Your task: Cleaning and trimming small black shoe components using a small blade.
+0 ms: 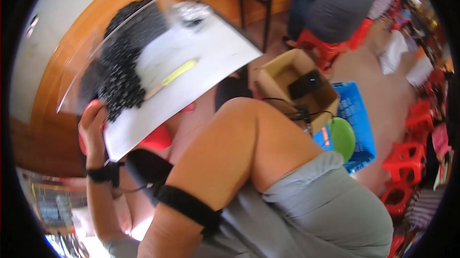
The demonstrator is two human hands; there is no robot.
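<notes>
While small black pieces (120, 73) lay heaped, much seemed undone; I couldn't tell the left hand's (93, 120) or right hand's (167, 239) grip.

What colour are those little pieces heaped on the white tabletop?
The little pieces look black, with small pale glints; the head view shows them best.

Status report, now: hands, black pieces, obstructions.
Left hand beside black pieces, grip unclear; right hand mostly cut off below. Pieces heaped on white tabletop. Clear plastic at heap's far side; yellow tool close by.
</notes>
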